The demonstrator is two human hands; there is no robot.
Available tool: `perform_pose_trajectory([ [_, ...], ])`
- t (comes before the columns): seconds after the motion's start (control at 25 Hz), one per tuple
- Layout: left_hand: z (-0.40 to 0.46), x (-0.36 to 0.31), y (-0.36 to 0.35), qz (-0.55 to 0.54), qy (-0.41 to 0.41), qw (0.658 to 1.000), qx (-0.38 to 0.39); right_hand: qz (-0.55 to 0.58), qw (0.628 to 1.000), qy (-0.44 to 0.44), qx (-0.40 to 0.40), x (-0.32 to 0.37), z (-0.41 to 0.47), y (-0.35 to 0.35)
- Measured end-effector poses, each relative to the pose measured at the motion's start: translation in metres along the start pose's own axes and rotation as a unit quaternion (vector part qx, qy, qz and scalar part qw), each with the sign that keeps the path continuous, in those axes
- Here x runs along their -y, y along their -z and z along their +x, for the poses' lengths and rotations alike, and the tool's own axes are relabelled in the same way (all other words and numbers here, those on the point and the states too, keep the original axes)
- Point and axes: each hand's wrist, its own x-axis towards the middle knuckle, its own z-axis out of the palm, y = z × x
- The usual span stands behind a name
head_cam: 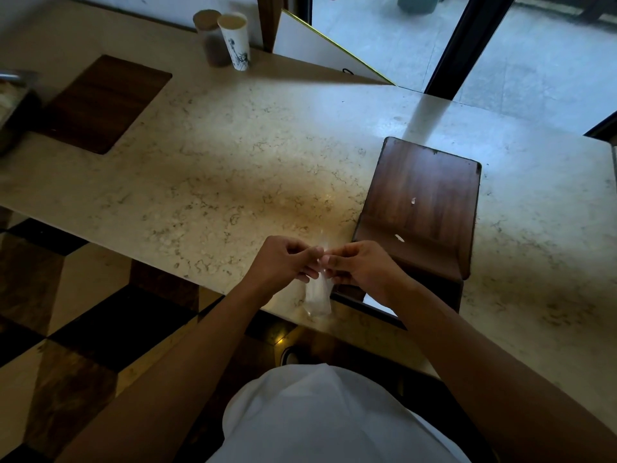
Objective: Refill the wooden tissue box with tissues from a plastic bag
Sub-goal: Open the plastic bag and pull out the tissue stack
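- Left hand and right hand: fingers of both pinch the top of the plastic bag over the near desk edge.
- Bag: clear, blurred; contents indistinct.
- Wooden tissue box: on the desk, just right of the hands; near end hidden behind the right wrist.
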Motion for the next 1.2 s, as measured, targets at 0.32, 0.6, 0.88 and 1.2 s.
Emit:
perform_pose_trajectory([
  [0.32,0.004,0.000,-0.003,0.074,0.015,0.997,0.027,-0.077,0.994,0.067,-0.043,-0.004,0.001,-0.008],
  [0.6,0.006,-0.002,-0.003,0.132,-0.008,0.990,0.043,-0.260,0.946,0.186,-0.055,-0.004,-0.004,-0.010],
  [0.88,0.009,-0.005,-0.003,0.201,-0.019,0.978,0.055,-0.292,0.945,0.144,0.008,0.007,-0.005,-0.003],
  [1.2,0.004,-0.011,0.000,0.098,0.058,0.982,0.149,-0.397,0.904,0.145,0.064,0.019,-0.002,0.005],
])
